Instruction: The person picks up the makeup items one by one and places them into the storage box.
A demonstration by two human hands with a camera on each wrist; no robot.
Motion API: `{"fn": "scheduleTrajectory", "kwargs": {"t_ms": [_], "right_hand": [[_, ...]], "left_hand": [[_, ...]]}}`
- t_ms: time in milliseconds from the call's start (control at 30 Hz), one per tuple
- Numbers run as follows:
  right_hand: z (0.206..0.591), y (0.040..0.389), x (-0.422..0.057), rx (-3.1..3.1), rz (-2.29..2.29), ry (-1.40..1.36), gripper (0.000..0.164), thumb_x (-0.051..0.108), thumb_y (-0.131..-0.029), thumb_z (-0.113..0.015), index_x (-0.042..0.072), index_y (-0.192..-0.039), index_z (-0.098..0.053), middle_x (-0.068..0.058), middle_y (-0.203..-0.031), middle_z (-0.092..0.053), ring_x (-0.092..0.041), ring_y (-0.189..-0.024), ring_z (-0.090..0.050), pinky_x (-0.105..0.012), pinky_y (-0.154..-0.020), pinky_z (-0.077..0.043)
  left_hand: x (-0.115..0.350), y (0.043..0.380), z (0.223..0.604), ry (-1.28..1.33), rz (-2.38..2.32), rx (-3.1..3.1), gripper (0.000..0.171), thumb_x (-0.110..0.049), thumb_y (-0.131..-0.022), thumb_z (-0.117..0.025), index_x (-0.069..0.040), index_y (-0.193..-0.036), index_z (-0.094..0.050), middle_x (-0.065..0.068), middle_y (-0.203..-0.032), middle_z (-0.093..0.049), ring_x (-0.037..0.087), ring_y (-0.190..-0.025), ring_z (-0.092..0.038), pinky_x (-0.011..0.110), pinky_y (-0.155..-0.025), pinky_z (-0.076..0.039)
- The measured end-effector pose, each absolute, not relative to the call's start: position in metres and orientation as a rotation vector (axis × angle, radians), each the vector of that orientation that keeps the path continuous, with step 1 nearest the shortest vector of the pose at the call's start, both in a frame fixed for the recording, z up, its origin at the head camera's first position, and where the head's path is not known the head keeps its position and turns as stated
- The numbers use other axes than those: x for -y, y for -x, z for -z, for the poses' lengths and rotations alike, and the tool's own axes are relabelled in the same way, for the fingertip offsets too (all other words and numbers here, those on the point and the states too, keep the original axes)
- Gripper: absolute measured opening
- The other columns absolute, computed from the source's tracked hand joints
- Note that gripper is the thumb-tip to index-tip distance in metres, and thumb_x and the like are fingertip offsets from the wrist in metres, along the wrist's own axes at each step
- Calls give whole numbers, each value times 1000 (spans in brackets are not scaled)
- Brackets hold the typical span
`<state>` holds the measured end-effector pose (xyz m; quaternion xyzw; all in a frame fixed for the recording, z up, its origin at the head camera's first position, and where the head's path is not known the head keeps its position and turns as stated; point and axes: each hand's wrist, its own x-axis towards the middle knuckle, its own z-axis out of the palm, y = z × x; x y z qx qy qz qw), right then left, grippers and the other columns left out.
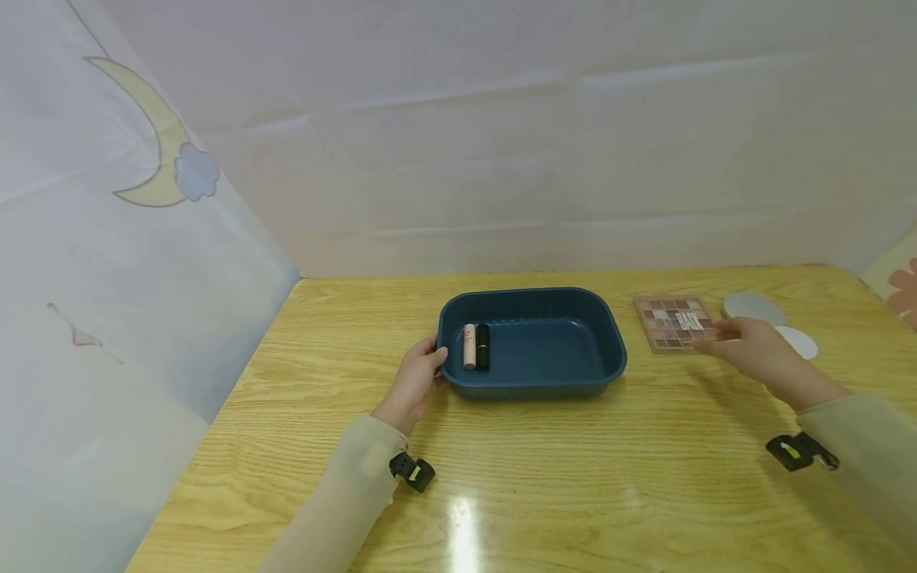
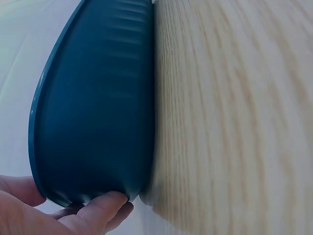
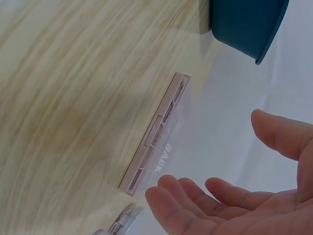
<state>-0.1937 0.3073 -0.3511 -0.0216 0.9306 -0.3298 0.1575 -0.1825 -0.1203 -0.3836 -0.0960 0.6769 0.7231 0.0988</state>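
Note:
My left hand [image 1: 411, 382] grips the left end of a dark blue rectangular basin [image 1: 530, 391], thumb over the rim and fingers against the outer wall [image 2: 93, 112]. Inside the basin, at its left, a pale pink lipstick tube [image 1: 469, 347] and a black lipstick tube [image 1: 483, 348] lie side by side. To the right, my right hand [image 1: 759, 358] hovers at the right edge of an eyeshadow palette [image 1: 666, 325] with a clear lid lettered "BACK". In the right wrist view, thumb and fingers are spread apart with nothing between them, and the palette [image 3: 156, 137] lies flat on the table.
Right of the palette lie a grey-white round disc [image 1: 752, 307] and a smaller white round compact [image 1: 801, 342], partly behind my right hand. The wood-grain table [image 1: 544, 477] ends at a pale cloth backdrop [image 1: 501, 159] behind and at the left.

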Motion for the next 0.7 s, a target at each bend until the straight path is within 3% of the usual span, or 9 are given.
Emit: {"fn": "scheduleTrajectory", "kwargs": {"t_ms": [700], "right_hand": [[365,201,-314,-2665,906,35,82,37,-103,-43,-33,-133,-14,-53,-131,-21,-65,-117,-30,-67,-91,-36]], "left_hand": [[119,182,386,275,-2128,-2001,46,-8,-105,-39,4,-149,-32,21,-150,-36,35,-134,-40,50,-107,-35]]}}
